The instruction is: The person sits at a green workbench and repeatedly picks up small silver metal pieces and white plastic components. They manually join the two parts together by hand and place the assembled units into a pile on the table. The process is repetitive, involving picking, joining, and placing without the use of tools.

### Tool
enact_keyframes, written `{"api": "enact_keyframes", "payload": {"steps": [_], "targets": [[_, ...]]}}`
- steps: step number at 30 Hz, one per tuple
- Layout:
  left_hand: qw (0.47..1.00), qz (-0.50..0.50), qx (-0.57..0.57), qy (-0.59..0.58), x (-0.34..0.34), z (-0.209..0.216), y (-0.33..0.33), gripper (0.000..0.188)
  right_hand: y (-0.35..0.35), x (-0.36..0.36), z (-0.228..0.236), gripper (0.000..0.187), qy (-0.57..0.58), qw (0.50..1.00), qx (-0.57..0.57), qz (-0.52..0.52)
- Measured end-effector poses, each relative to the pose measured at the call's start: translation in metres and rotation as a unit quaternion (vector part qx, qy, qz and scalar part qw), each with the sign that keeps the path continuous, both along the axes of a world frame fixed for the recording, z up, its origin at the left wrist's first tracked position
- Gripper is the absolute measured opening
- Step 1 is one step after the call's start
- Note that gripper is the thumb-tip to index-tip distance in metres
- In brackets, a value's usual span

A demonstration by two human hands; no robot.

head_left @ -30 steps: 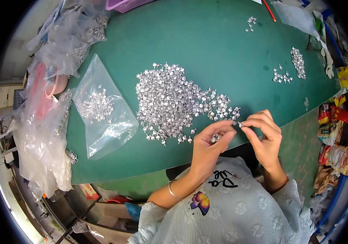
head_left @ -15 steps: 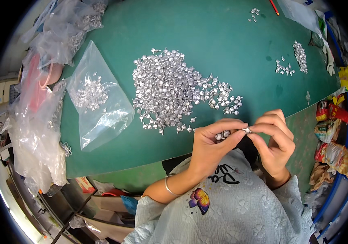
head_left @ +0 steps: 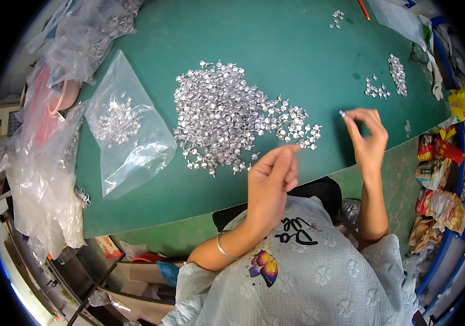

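Note:
Over the table's right part, my right hand (head_left: 369,124) pinches a small silver metal stud (head_left: 342,113) between thumb and fingertips. My left hand (head_left: 273,176) is closed near the front edge, its thumb laid over curled fingers. The studs seen in it a moment ago are now hidden inside the grip. Just beyond it spreads a large pile of silver metal studs (head_left: 216,114), each with a round head and a short stem. The pile thins into loose studs (head_left: 299,127) between my two hands.
A clear plastic bag (head_left: 134,168) holding small metal pieces lies left on the green table (head_left: 308,54). Crumpled bags (head_left: 48,185) and a pink container (head_left: 68,98) line the left edge. Smaller stud groups (head_left: 397,75) sit at the right, with a red pencil (head_left: 364,10) beyond.
My hands have parted. The right one has moved up and away over the table with one stud. My left has closed over its studs and shifted slightly left.

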State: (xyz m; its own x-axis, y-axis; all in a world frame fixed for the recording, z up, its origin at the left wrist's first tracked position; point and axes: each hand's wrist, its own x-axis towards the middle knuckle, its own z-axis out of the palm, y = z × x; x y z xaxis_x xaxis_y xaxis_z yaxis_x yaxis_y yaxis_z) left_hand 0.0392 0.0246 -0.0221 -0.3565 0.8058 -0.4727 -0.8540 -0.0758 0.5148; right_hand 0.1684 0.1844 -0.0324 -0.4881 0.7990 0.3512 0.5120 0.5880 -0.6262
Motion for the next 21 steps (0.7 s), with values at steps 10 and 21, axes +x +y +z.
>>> {"api": "enact_keyframes", "payload": {"steps": [10, 21], "targets": [[0.998, 0.001, -0.040, -0.052, -0.003, -0.012, -0.011, 0.024, 0.032, 0.005, -0.009, 0.017, -0.117, 0.972, 0.190, -0.066], [0.998, -0.019, -0.043, -0.042, 0.001, -0.015, -0.009, 0.024, -0.011, -0.022, -0.012, 0.011, -0.111, 0.978, 0.055, 0.169]]}}
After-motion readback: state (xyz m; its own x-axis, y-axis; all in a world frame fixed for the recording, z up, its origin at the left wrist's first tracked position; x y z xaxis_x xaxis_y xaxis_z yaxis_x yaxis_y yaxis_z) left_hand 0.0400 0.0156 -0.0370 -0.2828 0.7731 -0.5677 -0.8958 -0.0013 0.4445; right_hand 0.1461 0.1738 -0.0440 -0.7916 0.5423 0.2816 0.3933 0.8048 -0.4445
